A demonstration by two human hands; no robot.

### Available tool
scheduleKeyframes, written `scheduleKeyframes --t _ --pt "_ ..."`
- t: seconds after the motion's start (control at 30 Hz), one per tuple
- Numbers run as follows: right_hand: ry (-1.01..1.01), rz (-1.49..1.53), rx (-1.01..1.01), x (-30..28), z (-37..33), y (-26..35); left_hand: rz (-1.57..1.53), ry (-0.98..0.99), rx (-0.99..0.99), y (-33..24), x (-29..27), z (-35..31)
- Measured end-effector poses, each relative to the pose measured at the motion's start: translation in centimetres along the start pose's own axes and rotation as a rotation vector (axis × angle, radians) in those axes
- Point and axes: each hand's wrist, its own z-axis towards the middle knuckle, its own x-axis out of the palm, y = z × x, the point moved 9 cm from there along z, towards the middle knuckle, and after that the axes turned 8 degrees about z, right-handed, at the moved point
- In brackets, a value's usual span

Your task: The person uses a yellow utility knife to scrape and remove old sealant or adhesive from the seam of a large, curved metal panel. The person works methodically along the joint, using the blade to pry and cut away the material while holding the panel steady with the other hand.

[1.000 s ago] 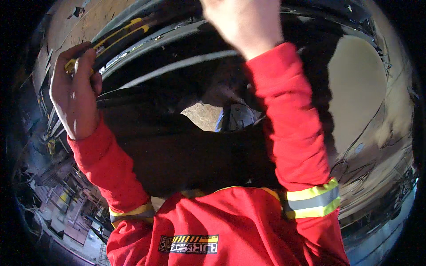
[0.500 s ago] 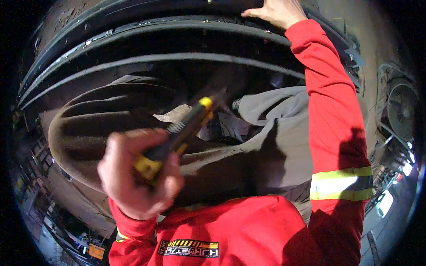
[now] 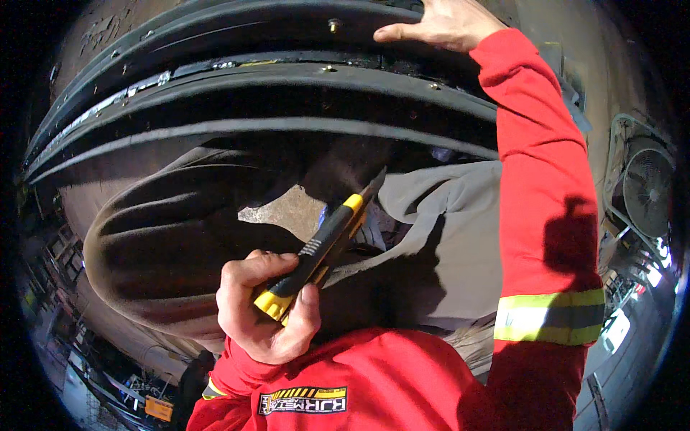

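Observation:
My left hand [image 3: 251, 312] is closed around a black and yellow utility knife [image 3: 322, 244]. Its blade sticks out at the front end and points up and right, over the gap between my bent knees. At the top right, my right hand [image 3: 454, 27] reaches to a long dark metal beam [image 3: 237, 32], thumb stretched out to the left. The picture's upper edge cuts off some of its fingers. Small brass-coloured bolts [image 3: 333, 26] stick out along the beam. I cannot tell how firmly the right hand touches the metal.
A second dark rail [image 3: 237, 85] runs parallel on my side of the beam, close before my knees in brown trousers [image 3: 154, 237]. A round fan [image 3: 647, 190] stands at the far right. Cluttered equipment and an orange item [image 3: 158, 408] lie at the lower left.
My left hand has moved right and down with the knife, which now shows sharply with its blade visible. The beam and rails sit lower in view. My right hand keeps its place at the beam.

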Motion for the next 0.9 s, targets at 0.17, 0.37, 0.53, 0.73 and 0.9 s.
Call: scheduleKeyframes --t 0.17,0.37,0.53,0.73,0.9 --pt "0.168 0.174 0.124 -0.3 -0.5 -2.3 -0.006 0.076 0.037 -1.9 2.2 1.0" --pt "0.177 0.243 0.043 1.6 3.0 -4.6 -0.075 0.011 0.0 -1.1 2.4 2.1" --pt "0.246 0.439 0.088 4.0 3.7 -6.6 -0.096 0.061 0.025 -0.5 2.9 3.4" --pt "0.296 0.433 0.141 2.9 2.8 -6.8 -0.367 -0.087 0.04 -1.1 0.2 7.5" --pt "0.127 0.394 -0.077 4.1 4.2 -7.0 -0.053 -0.518 0.009 -4.1 -2.2 13.0"
